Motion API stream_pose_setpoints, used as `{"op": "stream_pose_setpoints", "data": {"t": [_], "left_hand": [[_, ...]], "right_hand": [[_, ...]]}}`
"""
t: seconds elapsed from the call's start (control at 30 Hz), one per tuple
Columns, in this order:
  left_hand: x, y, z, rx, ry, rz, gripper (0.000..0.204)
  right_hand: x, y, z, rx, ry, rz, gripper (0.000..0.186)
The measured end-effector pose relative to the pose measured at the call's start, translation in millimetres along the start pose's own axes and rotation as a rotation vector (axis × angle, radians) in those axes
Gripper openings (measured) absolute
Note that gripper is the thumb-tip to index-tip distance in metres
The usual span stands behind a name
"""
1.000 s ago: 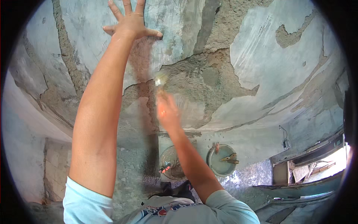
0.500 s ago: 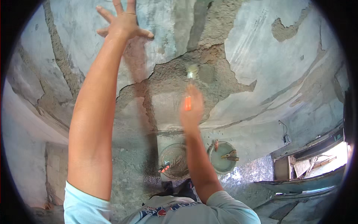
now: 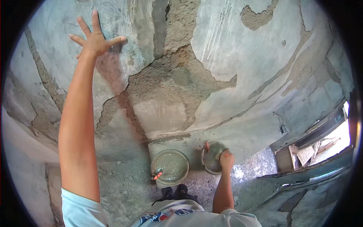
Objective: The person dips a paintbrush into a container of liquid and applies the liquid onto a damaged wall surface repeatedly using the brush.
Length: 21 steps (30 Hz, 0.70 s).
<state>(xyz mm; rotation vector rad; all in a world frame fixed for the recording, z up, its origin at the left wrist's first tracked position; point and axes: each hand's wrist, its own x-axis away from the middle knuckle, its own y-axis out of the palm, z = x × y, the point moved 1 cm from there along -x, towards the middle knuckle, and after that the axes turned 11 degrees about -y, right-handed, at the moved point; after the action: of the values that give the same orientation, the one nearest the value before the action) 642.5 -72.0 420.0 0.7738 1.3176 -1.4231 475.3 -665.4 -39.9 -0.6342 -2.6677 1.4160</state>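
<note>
My left hand (image 3: 94,44) is spread flat on the cracked, peeling grey wall (image 3: 215,53), left of a large patch of bare rough plaster (image 3: 177,87). My right hand (image 3: 227,162) is down at the rim of the right bucket (image 3: 208,166), closed on the orange handle of a brush (image 3: 226,153), whose head is in the cloudy contents. A short reddish handle (image 3: 207,146) stands at that bucket’s rim. To its left is another round bucket (image 3: 174,155) of wet grey mix, with an orange-and-black handled tool (image 3: 158,175) at its edge.
My dark-shod feet (image 3: 174,192) stand on the dusty, rough floor (image 3: 245,193) below the buckets. A bright opening (image 3: 332,140) with broken boards is at the right. A small fitting with a dangling wire (image 3: 283,128) is on the wall near it.
My right hand has moved from brushing the bare plaster patch down and right into the right bucket. My left hand stays spread on the wall, appearing further left and slightly lower.
</note>
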Motion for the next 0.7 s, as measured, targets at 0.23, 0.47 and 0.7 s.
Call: {"op": "stream_pose_setpoints", "data": {"t": [0.23,0.47,0.7], "left_hand": [[7,-5,38,0.014,-0.19,-0.16,0.161],[1,-21,32,-0.172,-0.178,-0.273,0.174],[1,-32,38,-0.189,-0.214,-0.331,0.177]], "right_hand": [[12,51,86,0.059,0.024,-0.192,0.039],[18,-13,42,0.071,-0.132,-0.176,0.031],[-36,-97,-148,-0.428,-0.687,0.05,0.03]]}}
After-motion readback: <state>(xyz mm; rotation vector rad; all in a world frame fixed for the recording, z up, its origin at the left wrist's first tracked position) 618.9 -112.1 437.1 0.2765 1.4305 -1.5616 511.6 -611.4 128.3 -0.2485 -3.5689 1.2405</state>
